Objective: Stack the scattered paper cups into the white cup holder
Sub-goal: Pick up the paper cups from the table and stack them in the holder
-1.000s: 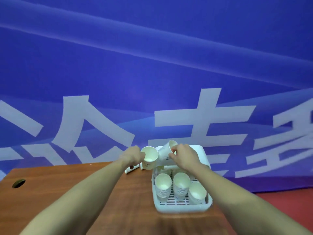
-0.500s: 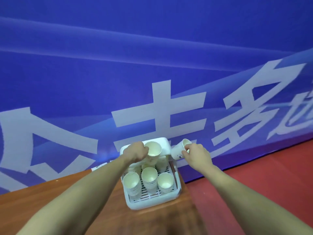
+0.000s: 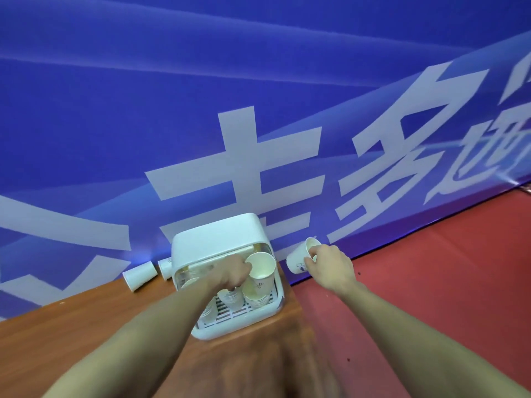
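Observation:
The white cup holder [image 3: 219,239] stands at the right end of the wooden table [image 3: 71,326], its slatted tray filled with several stacks of paper cups [image 3: 230,297]. My left hand [image 3: 231,272] grips a paper cup [image 3: 261,267] by its rim, upright, right above the front-right stack [image 3: 255,297]. My right hand [image 3: 327,264] holds a second paper cup [image 3: 300,255], tilted, in the air to the right of the holder, past the table's edge. Two more cups [image 3: 140,275] [image 3: 165,267] lie on their sides to the left of the holder.
A blue banner [image 3: 258,110] with large white characters rises right behind the table. Red floor [image 3: 431,282] lies to the right, below the table's right edge, which runs just beside the holder.
My left hand has brought its cup from the holder's top down over the front-right stack. My right hand stays out to the right with its cup. The view has swung left.

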A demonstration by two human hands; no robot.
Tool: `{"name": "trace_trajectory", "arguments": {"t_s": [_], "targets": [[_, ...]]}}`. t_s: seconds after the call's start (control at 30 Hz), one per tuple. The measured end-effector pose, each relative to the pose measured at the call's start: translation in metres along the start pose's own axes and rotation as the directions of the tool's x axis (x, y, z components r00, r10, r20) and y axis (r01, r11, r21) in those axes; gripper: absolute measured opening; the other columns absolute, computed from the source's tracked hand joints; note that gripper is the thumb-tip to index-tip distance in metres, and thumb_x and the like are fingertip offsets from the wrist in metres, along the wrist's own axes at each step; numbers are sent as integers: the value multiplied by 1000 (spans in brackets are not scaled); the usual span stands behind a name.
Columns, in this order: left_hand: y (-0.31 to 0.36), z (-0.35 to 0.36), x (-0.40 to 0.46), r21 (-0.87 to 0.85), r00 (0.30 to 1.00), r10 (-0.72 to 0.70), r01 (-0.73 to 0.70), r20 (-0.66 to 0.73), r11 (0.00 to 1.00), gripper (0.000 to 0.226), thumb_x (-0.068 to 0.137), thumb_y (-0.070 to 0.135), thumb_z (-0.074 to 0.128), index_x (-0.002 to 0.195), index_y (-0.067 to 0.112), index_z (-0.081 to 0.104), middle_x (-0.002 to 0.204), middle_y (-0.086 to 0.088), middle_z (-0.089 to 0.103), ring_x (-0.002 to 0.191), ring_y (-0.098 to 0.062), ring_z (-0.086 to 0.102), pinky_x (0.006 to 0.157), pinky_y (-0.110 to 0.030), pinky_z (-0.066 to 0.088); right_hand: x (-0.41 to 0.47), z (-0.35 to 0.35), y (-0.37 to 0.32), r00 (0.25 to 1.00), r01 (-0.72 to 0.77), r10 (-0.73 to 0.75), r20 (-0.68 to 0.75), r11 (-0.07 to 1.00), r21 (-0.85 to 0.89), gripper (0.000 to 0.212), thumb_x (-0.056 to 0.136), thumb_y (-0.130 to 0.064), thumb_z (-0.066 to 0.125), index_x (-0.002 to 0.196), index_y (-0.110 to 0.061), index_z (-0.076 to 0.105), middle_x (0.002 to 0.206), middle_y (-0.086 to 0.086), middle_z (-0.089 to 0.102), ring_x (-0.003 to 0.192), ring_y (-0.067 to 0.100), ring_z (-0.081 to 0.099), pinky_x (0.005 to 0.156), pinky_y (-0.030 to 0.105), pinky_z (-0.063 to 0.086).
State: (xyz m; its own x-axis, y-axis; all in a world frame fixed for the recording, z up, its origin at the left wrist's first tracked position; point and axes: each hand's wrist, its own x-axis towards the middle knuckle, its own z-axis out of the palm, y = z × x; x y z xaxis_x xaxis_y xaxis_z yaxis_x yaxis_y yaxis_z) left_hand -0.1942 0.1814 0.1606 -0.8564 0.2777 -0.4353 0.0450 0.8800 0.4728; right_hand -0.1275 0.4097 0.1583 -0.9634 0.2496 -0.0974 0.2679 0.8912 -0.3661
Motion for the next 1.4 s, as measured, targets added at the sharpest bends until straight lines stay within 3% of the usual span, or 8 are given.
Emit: {"name": "trace_trajectory", "arguments": {"t_s": [0.1,0.27,0.57,0.8,0.9,1.07,1.23,1.4], "targets": [[-12,11,5,34,999,-33,32,1,999,25,90,15,36,84,5,58,67,-16,59,50,-26,53,42,-24,36,-3,12,9,999,-21,21,37,1000,-7,18,90,-29,50,86,-16,62,83,2,63,80,26,59,62,31,41],[-27,31,10,103,996,-88,87,5,991,39,96,17,36,58,11,44,66,-15,52,66,-29,52,58,-29,36,-12,35,20,993,-55,58,99,998,-33,18,91,-31,50,89,-19,64,88,2,66,79,25,58,65,30,42],[-33,49,15,236,995,-96,100,-28,966,35,101,33,37,83,8,54,86,-10,57,79,-26,53,68,-29,37,-27,62,21,988,-41,47,145,998,-46,19,93,-32,51,96,-21,66,95,3,68,91,27,62,70,30,43],[-33,40,9,248,995,-84,96,-60,964,44,101,40,35,77,9,56,88,-13,59,84,-28,55,71,-30,39,-28,52,8,992,-5,14,124,997,-71,19,94,-32,50,96,-21,65,93,3,68,88,26,62,66,30,41],[-32,27,2,224,992,-79,100,-100,969,46,99,40,37,64,14,50,84,-11,58,80,-28,54,69,-30,39,-23,40,-4,994,47,-41,96,997,-62,20,94,-31,48,96,-20,65,92,3,68,88,26,63,71,32,46],[-34,-1,-8,207,984,-80,113,-159,972,50,99,50,37,73,13,57,93,-12,67,79,-25,57,70,-32,41,-16,18,-38,975,223,-220,44,968,-118,21,97,-33,45,90,-19,59,91,8,65,89,32,62,68,35,39],[-42,-22,-19,184,976,-131,163,-174,969,49,95,54,41,64,17,52,73,-1,60,66,-19,53,59,-29,38,-14,15,-71,906,420,-416,73,871,-253,25,100,-33,43,97,-18,62,94,8,66,89,33,62,65,32,34],[-67,-24,-26,204,984,-146,165,-106,965,46,94,50,39,65,17,52,78,-1,61,80,-23,57,74,-31,47,-13,38,-86,871,490,-451,192,781,-387,14,96,-17,49,100,-17,62,100,8,68,93,32,64,65,32,32]]}}
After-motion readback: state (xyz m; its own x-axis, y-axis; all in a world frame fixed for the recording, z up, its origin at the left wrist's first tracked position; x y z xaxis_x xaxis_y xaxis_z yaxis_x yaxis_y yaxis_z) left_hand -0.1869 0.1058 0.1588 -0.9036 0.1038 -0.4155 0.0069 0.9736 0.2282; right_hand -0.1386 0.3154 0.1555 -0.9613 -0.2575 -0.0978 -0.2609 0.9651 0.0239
